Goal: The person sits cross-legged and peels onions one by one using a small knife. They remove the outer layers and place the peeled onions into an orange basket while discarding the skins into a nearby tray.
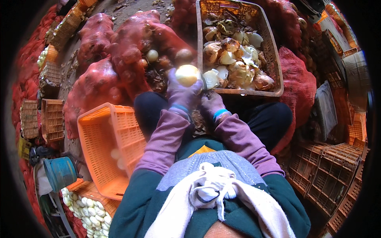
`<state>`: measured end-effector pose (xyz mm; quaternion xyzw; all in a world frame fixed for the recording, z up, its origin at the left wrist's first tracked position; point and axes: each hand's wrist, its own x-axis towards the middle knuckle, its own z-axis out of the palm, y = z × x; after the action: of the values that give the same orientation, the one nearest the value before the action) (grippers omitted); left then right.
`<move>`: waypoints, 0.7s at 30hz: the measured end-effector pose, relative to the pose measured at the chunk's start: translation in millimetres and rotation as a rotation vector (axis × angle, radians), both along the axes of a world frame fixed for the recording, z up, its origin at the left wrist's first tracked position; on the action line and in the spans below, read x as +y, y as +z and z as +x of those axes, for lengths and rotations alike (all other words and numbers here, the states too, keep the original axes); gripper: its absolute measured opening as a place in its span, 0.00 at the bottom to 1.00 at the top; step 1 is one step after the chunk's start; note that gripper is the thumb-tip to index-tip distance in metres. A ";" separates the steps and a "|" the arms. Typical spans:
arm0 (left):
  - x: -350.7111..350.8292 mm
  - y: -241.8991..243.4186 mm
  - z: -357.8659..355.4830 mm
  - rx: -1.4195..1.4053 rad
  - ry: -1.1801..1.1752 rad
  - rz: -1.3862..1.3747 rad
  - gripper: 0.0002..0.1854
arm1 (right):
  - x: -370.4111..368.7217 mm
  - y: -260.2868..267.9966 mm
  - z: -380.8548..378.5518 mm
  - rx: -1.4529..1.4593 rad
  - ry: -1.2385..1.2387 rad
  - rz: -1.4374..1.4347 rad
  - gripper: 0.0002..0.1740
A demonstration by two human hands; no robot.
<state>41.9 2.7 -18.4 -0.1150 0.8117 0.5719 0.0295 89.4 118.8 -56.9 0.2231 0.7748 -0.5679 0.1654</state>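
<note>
In my gloved left hand (182,92) is a pale, partly peeled onion (187,76), held above the gap between my knees. My gloved right hand (210,102) is closed beside it around a tool, of which a dark, narrow part (204,82) shows against the onion; its handle is hidden in my fingers. Just beyond my right hand, a worn plastic crate (238,92) holds onion skins and cut onion pieces (235,59). At my left knee an orange plastic crate (98,151) stands tilted, with a few pale onions (118,157) inside.
Red mesh sacks of onions (92,86) lie ahead and to the left; another sack (294,74) is at the right. Below left is a crate of peeled onions (89,212), near a blue bucket (61,172). Stacked crates (330,172) stand at the right.
</note>
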 end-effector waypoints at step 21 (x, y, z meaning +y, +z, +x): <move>-26.0 62.9 -17.8 0.182 -0.323 0.666 0.44 | 121.6 28.7 -24.8 -0.074 0.208 0.413 0.23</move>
<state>24.1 -23.3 44.5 0.0817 0.5882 0.8003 0.0829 64.6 240.5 -28.2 0.1919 0.8868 -0.3687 0.2020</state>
